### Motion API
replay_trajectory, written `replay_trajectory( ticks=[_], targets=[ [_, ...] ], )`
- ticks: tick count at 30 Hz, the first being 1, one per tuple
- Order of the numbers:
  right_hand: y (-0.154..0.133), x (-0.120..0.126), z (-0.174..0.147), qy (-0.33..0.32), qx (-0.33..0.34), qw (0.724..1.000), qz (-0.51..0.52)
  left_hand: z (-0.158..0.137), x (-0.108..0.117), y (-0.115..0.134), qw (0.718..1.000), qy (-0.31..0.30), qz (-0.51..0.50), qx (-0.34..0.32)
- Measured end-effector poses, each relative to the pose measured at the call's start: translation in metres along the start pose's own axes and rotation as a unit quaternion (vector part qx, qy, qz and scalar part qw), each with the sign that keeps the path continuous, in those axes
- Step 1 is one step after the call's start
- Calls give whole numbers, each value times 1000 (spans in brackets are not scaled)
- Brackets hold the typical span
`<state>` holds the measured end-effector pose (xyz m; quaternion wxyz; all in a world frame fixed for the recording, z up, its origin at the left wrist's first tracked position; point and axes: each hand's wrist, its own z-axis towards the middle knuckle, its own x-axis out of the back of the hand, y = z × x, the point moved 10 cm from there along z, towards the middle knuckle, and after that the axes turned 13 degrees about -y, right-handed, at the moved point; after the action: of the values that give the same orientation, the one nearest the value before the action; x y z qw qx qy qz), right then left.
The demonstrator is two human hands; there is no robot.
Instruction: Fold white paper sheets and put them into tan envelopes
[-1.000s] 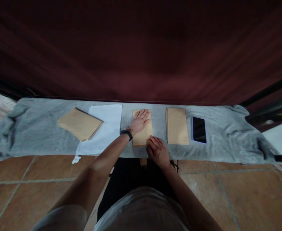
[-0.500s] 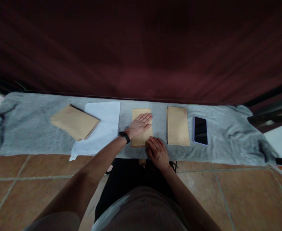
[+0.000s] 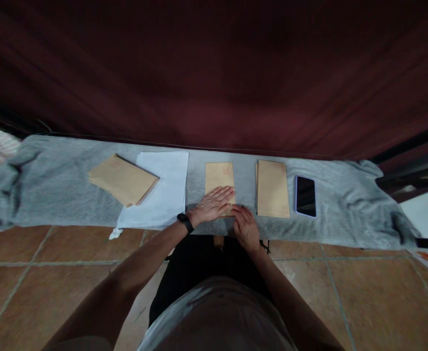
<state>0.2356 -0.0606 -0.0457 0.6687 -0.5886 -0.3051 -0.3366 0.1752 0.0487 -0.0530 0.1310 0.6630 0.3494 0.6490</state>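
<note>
A brown paper envelope (image 3: 219, 174) with faint red marks near its far end lies flat on the grey cloth in front of me. Across its near half rests my left hand (image 3: 214, 204), palm down with the fingers stretched out; a black band is on that wrist. My right hand (image 3: 246, 226) lies at the envelope's near right corner, its fingertips touching the near edge, fingers extended. The envelope's near edge is partly covered by both hands.
White paper sheets (image 3: 166, 195) lie to the left, partly under a fanned stack of brown envelopes (image 3: 122, 179). On the right are another envelope stack (image 3: 272, 190) and a phone (image 3: 305, 196) in a lilac case. Grey cloth (image 3: 349, 204) covers the narrow bench; a dark red surface (image 3: 214, 112) rises behind.
My left hand has slid down the envelope toward its near edge, uncovering the red marks. My right hand stays at the near right corner, its fingers flatter. The view has shifted slightly.
</note>
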Motion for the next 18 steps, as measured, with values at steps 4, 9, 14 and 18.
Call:
replay_trajectory(
  ticks=[4, 9, 14, 18],
  targets=[
    [2, 2, 0, 6, -7, 1000, 19, -15, -2, 12, 999, -8, -41, -16],
    [12, 7, 4, 7, -18, 997, 78, -45, -14, 24, 999, -18, -32, -10],
    [6, 0, 29, -70, 44, 995, 52, -73, -16, 26, 998, 41, -41, 34],
    [12, -13, 63, -129, 42, 990, -39, -78, -12, 28, 996, 68, -50, 22]
  ],
)
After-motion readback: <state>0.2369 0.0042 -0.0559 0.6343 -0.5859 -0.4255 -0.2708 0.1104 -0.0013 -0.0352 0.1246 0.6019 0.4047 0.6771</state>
